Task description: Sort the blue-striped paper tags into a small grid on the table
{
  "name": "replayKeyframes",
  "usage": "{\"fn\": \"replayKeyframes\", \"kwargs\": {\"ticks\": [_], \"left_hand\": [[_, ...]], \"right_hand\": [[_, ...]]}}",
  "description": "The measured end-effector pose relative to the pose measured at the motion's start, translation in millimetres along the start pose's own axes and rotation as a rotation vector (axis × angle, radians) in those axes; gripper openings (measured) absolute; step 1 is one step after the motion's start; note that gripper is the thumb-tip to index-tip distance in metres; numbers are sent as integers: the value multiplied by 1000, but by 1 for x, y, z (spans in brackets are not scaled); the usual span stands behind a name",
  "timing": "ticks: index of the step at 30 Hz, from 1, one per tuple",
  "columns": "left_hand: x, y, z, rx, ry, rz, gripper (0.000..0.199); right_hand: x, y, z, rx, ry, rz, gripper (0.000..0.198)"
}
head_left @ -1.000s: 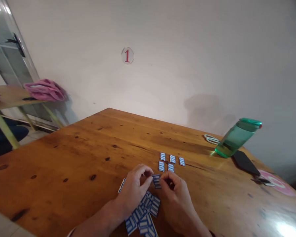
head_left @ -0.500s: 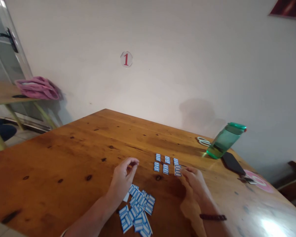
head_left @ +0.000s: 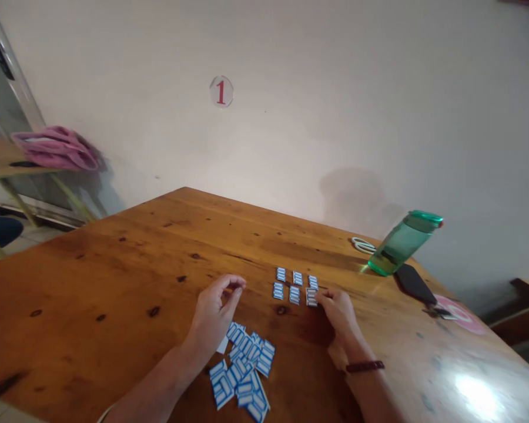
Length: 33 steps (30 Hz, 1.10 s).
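Observation:
Small blue-and-white cards lie in two short rows on the wooden table (head_left: 127,294). At the near right end of these rows is one card (head_left: 311,297), its right edge pinched by the thumb and fingers of my right hand (head_left: 338,314). That card lies flat, or nearly so, below the far right card (head_left: 312,282). My left hand (head_left: 214,308) hovers to the left of the rows, its fingers curled toward the thumb and nothing visible between them. Below it spreads a loose, overlapping pile of similar cards (head_left: 247,364), partly hidden by my left wrist.
A green bottle (head_left: 405,244) stands at the back right, beside a dark phone-like slab (head_left: 414,284). Keys (head_left: 438,311) rest by a pink round mat (head_left: 465,317). A white looped cable (head_left: 364,245) lies near the wall. Pink cloth (head_left: 55,148) sits on another table.
My right hand has shifted the near right card slightly toward the left and nearer me, apart from the card above it. My left hand keeps its curled pose. The camera view has tilted a little.

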<state>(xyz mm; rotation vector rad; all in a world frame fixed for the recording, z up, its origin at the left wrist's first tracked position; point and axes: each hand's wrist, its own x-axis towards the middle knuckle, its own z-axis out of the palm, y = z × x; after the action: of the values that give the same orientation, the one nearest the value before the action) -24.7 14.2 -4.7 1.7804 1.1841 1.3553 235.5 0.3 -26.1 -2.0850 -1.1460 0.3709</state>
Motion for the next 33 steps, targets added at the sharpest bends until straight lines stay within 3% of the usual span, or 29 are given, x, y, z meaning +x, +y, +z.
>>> {"fn": "replayKeyframes", "kwargs": {"ticks": [13,33], "left_hand": [[-1,-1,-2,-16,-16,-13,14],[2,1,-8,-117,79,-39,12]], "right_hand": [[-7,-10,-2,-380,-61,33,20],[-13,-17,-1,-510,-79,59,24]]}}
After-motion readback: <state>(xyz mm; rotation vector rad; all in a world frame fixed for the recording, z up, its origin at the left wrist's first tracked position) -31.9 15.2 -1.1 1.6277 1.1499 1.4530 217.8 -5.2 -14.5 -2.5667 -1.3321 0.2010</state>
